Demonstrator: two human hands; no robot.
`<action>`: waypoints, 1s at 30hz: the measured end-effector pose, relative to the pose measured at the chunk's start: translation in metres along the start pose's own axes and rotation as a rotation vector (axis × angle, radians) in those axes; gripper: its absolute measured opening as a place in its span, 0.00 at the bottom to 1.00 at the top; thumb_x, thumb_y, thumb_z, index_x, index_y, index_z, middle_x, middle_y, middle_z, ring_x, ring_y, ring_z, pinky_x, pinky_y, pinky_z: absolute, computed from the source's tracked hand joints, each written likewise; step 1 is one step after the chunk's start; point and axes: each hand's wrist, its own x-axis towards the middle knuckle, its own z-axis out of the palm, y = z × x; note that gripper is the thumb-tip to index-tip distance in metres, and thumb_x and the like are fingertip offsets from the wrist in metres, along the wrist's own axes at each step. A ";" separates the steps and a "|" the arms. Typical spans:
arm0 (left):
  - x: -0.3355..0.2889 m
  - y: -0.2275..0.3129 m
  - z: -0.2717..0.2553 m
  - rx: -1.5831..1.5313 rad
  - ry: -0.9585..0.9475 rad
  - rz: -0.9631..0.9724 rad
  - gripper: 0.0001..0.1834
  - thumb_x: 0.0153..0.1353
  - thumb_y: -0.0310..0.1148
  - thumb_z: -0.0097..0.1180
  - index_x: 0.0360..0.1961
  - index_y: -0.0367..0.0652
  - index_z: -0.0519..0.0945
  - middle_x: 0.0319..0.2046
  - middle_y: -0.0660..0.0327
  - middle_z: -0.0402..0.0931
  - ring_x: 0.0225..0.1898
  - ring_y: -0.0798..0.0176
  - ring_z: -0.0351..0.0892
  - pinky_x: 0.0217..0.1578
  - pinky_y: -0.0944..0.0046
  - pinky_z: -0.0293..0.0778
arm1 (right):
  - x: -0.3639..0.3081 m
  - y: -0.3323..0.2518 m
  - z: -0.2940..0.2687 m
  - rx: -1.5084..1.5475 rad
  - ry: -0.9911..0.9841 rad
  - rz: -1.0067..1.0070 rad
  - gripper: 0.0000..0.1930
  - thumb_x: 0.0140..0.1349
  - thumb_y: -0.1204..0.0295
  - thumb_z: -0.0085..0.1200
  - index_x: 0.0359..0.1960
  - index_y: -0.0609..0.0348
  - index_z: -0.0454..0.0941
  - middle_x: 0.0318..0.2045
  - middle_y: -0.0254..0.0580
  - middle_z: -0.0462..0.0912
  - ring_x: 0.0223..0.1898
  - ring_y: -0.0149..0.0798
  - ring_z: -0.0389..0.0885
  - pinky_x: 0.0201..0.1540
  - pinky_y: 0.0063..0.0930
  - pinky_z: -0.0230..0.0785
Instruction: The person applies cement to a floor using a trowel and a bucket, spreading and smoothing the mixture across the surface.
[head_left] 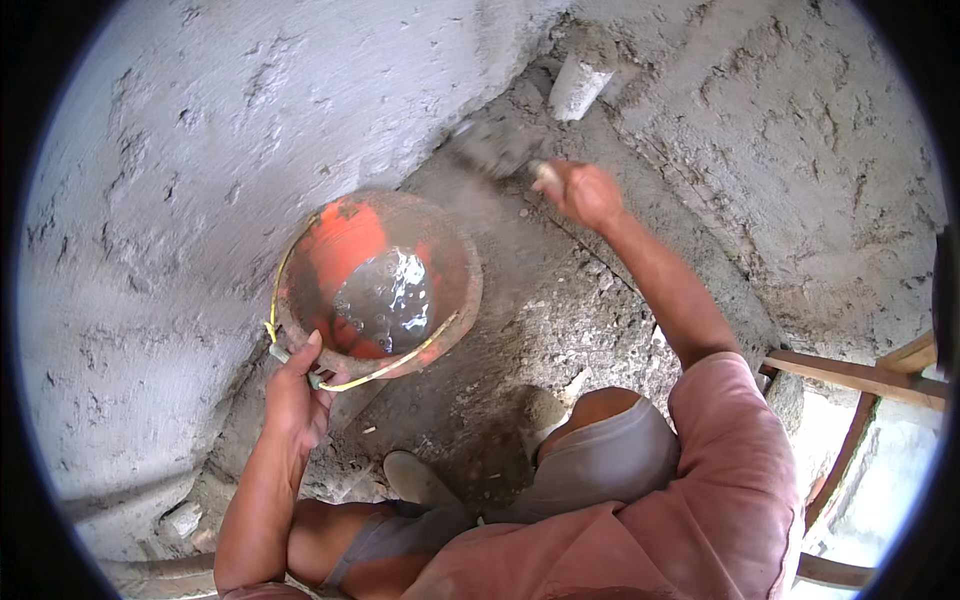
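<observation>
My left hand (295,395) is closed on the near left rim of an orange bucket (345,240), beside its yellow wire handle. Grey cement crusts much of the bucket, and murky, shiny water (375,300) lies inside. The bucket tilts toward me. Out ahead on the right, my right hand (587,192) grips the pale handle of a trowel (495,150). Motion smears its grey blade, which is over the ground by the wall corner; whether it touches the ground I cannot tell.
A rough plastered wall (180,230) rises on the left, another wall (790,150) on the right. A whitish pipe stub (580,85) sticks up near their corner. Rubble and grit cover the ground (560,330) between my feet and the walls. Wooden bars (850,375) stand at the right.
</observation>
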 end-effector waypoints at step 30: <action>0.015 -0.003 -0.008 0.039 0.061 -0.006 0.11 0.64 0.35 0.62 0.42 0.47 0.73 0.33 0.67 0.68 0.28 0.70 0.70 0.26 0.67 0.81 | 0.109 0.080 0.057 0.390 -0.172 0.217 0.29 0.57 0.48 0.60 0.36 0.69 0.83 0.29 0.54 0.85 0.28 0.49 0.85 0.35 0.42 0.76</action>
